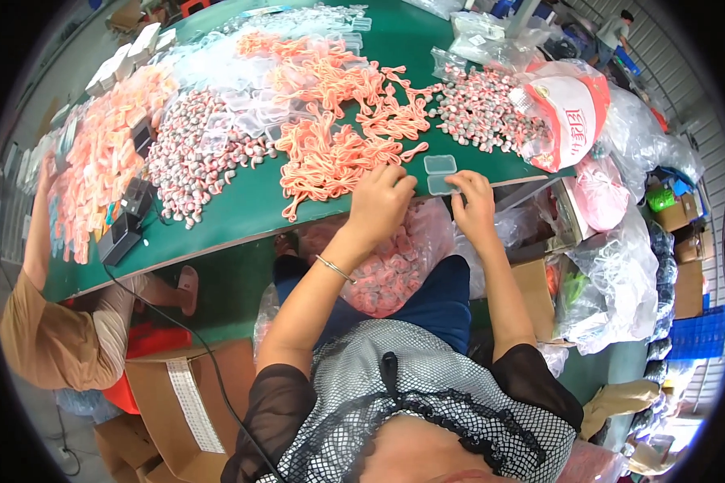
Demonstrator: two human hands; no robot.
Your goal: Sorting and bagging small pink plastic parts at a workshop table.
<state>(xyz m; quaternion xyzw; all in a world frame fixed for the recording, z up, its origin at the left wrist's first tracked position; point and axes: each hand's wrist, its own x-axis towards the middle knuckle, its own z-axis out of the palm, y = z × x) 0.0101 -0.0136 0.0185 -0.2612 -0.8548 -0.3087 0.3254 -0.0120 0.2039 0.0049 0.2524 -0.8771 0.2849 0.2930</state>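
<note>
A small clear plastic box (439, 166) lies with its lid open near the table's front edge. My right hand (474, 201) pinches its lower right edge between thumb and fingers. Beside it, my left hand (381, 203) is closed, fingertips bent down at the edge of a pile of orange looped cords (322, 157). Whatever those fingers hold is hidden from this view. Farther right, a heap of small pink-and-grey round pieces (487, 109) spills from a red-and-white bag (568, 113).
Another heap of pink-and-grey pieces (193, 149) and stacked clear boxes (217, 60) cover the left of the green table (411, 40). A co-worker's arm (39, 229) reaches in at far left, near a black device (121, 239). A filled plastic bag (383, 270) hangs below the edge.
</note>
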